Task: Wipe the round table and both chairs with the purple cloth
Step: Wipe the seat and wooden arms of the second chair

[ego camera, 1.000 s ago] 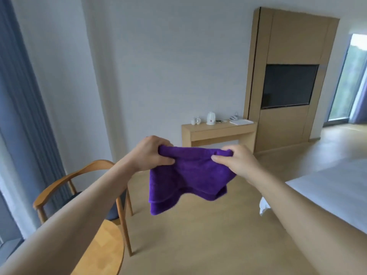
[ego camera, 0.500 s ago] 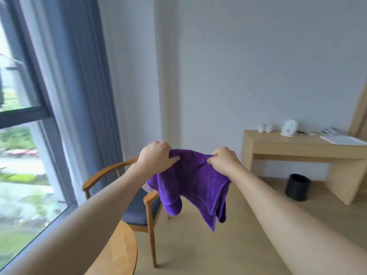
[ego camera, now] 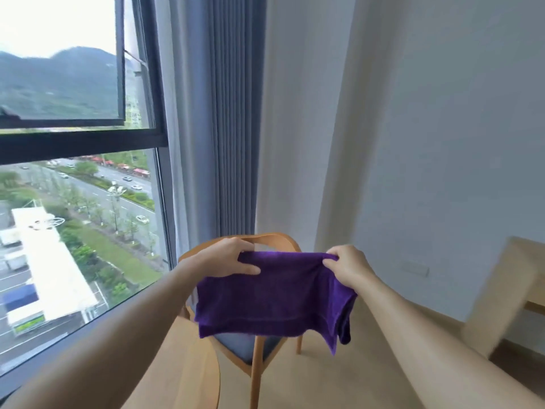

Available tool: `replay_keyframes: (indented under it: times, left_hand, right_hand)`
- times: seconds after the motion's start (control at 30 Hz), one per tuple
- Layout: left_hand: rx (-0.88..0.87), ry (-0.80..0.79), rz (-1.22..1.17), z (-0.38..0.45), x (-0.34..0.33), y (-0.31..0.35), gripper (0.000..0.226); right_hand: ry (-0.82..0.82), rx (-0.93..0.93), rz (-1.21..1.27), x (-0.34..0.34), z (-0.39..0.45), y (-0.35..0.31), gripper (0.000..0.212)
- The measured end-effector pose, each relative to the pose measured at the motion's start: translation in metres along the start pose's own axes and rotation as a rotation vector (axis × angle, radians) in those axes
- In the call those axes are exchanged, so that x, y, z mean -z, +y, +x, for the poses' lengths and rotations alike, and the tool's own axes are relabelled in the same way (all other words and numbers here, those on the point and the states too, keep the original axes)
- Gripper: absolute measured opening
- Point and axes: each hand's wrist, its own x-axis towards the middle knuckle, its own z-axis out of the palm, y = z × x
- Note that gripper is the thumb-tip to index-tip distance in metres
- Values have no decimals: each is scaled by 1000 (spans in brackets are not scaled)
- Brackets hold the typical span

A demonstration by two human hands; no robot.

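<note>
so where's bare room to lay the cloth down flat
The round table, its wood showing bare between the left forearm and the chair. The chair's seat is mostly hidden behind the purple cloth; floor beside it is open.

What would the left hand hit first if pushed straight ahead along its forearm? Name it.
Most likely the chair: its curved wooden backrest sits just beyond the left hand, which grips the purple cloth. The gap between them is hard to judge from this one view.

Cloth (ego camera: 277, 293) stretched between left hand (ego camera: 227, 258) and right hand (ego camera: 345, 265), hanging in front of chair (ego camera: 259, 343). Tabletop (ego camera: 191, 376) below the left forearm, just left of the chair. Window (ego camera: 76, 202) far left, curtain (ego camera: 212, 128) behind the chair, desk (ego camera: 507, 290) at right.
</note>
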Motion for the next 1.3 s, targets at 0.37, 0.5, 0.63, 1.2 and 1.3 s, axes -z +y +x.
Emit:
replay_keyframes:
  times: [0.37,0.5,0.63,1.2,1.3]
  left_hand:
    - [276,145,-18,173,-31,-98,13]
    - [541,189,-19,222,-61,-140,23]
    - [790,191,-266,268,-101,-180,25]
    - [1008,209,-94,364,-258,-377,37]
    - [1017,54,-63,372,-320,-422,48]
  right_hand:
    - [-124,62,41,-77,235,0,13]
    - [-286,-12,105,-135,316,-7,17]
    - [-592,-109,368,-207,378,-17,17]
    - [-1017,-272,440,-470,531,39,24]
    - [-930,-108,202,-528,552,73,28]
